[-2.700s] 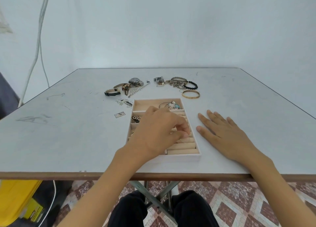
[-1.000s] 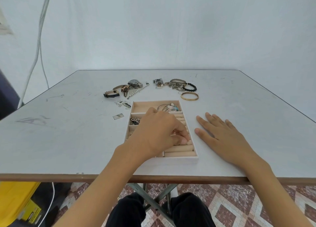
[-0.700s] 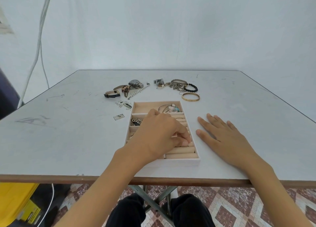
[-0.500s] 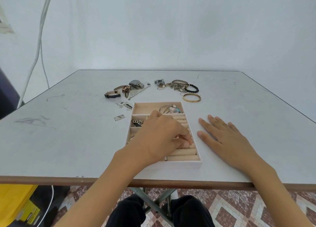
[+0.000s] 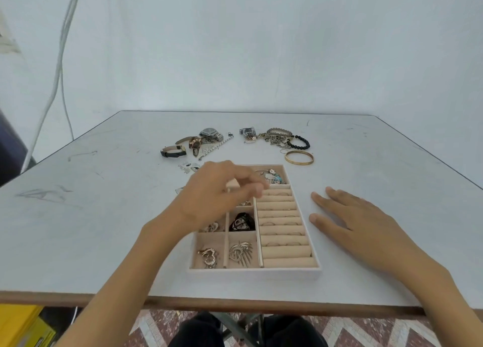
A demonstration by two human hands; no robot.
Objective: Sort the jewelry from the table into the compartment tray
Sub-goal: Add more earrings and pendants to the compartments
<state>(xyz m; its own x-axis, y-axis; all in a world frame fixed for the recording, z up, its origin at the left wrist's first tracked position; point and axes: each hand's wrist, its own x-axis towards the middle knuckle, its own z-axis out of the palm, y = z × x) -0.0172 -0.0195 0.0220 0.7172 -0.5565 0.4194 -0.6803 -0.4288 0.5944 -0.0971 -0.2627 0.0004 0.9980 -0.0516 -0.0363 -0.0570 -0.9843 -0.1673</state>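
Left hand (image 5: pixel 219 192) hovers over the far left part of the compartment tray (image 5: pixel 254 273), fingers curled in toward the thumb, but it's blurred, so I cannot tell whether anything is pinched there. Right hand (image 5: pixel 366 229) lies flat and relaxed on the surface (image 5: pixel 104 229), just right of the tray, fingers spread, holding nothing. Inside the tray, rings sit in the ring rolls (image 5: pixel 285 231) on the right. Silver brooches (image 5: pixel 240 252) fill the small near-left squares, and a charm bracelet (image 5: pixel 273 177) is in the far compartment. Beyond the tray, still loose on the surface, are a black strap (image 5: pixel 173 152), a gold-faced watch (image 5: pixel 194 142) and a silver watch (image 5: pixel 210 133) far left. Far right are tangled chains (image 5: pixel 274 137), a black bead bracelet (image 5: pixel 300 142) and a gold bangle (image 5: pixel 299 157).
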